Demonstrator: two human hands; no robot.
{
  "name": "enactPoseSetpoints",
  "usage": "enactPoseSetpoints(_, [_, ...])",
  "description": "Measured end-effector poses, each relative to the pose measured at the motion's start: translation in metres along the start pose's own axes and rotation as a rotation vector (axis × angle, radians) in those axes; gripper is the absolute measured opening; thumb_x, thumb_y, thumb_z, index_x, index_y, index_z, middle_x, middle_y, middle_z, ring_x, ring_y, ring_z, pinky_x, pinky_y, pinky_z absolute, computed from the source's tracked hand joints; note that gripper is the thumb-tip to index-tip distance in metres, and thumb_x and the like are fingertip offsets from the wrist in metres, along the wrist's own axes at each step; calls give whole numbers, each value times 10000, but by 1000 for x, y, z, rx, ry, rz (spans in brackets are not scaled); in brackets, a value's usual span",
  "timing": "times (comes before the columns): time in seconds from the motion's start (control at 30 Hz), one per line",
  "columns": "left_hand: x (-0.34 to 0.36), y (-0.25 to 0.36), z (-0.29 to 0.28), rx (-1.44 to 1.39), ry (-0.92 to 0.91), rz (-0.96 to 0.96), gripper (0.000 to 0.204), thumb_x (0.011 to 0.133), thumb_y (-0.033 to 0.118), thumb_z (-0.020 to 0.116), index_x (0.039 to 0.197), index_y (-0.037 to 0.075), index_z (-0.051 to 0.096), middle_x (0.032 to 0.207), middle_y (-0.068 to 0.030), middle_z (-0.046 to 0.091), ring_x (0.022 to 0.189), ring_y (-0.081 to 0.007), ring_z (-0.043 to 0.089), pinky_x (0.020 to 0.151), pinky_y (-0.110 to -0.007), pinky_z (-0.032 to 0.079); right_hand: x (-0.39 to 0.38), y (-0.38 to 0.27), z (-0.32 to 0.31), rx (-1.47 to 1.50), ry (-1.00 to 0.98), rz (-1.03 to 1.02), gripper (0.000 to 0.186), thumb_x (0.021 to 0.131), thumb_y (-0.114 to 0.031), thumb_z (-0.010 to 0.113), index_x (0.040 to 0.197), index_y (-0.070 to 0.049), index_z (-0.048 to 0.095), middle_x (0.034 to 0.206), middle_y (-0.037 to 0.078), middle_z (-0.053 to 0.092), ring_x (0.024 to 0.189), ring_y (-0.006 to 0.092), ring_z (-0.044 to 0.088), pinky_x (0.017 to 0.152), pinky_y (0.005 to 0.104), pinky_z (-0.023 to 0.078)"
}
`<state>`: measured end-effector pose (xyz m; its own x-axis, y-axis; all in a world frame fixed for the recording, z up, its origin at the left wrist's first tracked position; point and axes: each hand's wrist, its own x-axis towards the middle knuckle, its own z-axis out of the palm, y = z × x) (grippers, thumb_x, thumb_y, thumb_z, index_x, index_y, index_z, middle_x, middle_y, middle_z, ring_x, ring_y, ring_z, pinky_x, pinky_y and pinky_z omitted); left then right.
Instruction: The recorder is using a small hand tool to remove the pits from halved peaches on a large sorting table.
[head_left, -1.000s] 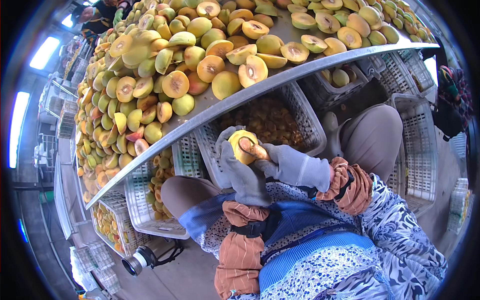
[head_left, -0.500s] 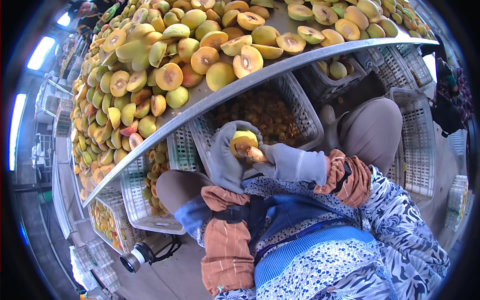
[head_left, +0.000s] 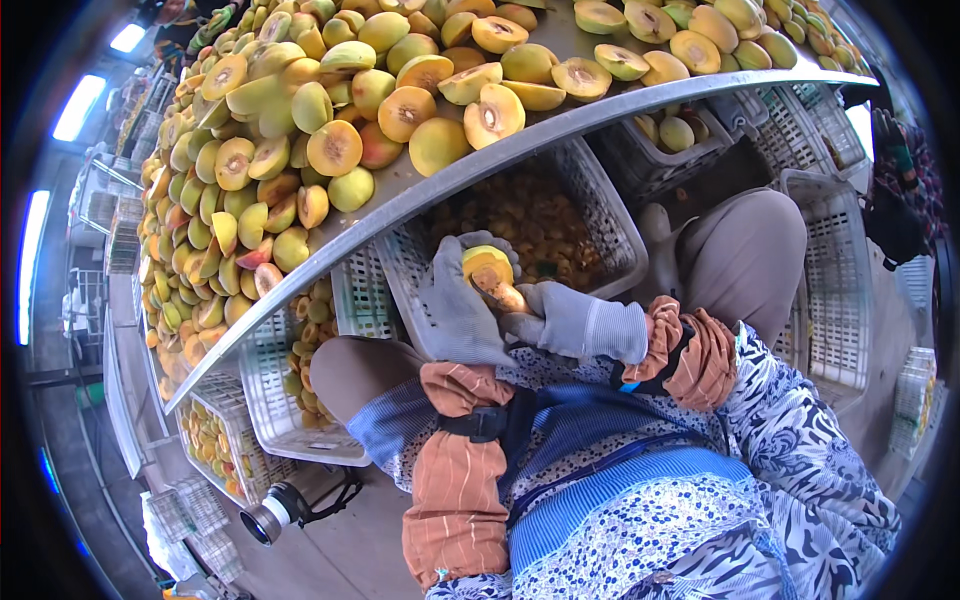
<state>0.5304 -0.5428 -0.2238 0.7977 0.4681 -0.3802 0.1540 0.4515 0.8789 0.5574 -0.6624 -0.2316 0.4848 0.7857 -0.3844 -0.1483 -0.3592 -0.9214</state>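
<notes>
My left hand (head_left: 458, 305), in a grey glove, is closed round a yellow peach half (head_left: 487, 264) with its cut side turned to the right. Against that cut side sits a small tan-handled tool (head_left: 510, 298) with a thin dark edge, pinched in the gloved fingers of my right hand (head_left: 575, 320). Its tip is partly hidden, and its exact kind cannot be made out. Both hands are close together over my lap, just above the near rim of a pale plastic crate (head_left: 628, 235) holding brownish scraps.
A metal-edged table (head_left: 400, 222) curves ahead, heaped with peach halves (head_left: 335, 148). Beneath it at left stand crates of fruit (head_left: 275, 375). Another crate (head_left: 838, 290) is right of my knee. A white-and-black cylinder with a strap (head_left: 270, 515) lies at lower left. Another person's sleeve (head_left: 915, 180) shows far right.
My left hand has turned a little, its wrist shifting right, and the peach half has tilted. The tool and my right hand have moved slightly, staying against the fruit.
</notes>
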Motion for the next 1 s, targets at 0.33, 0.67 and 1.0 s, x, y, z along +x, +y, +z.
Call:
enactPoseSetpoints(0.33, [17,12,-15,208,-144,-186,325,844,263,486,718,-18,592,595,-105,576,488,-192,562,468,-276,464,1,6,10,80,-43,75,305,849,-251,505,1047,-23,541,758,78,600,738,157,574,696,262,457])
enactPoseSetpoints(0.67, [-9,-3,-2,-26,47,132,350,891,252,355,801,-7,572,701,-110,590,605,-189,576,551,-267,479,-5,-6,-1,162,-188,304,329,828,-315,524,990,-29,497,603,45,531,450,123,503,435,243,444])
enactPoseSetpoints(1.0, [12,7,-29,217,-368,-2,446,879,390,415,737,-2,572,668,-110,584,578,-185,571,542,-278,475,-10,-10,8,399,-273,287,315,862,-318,502,998,-40,444,573,22,497,395,96,479,329,225,395])
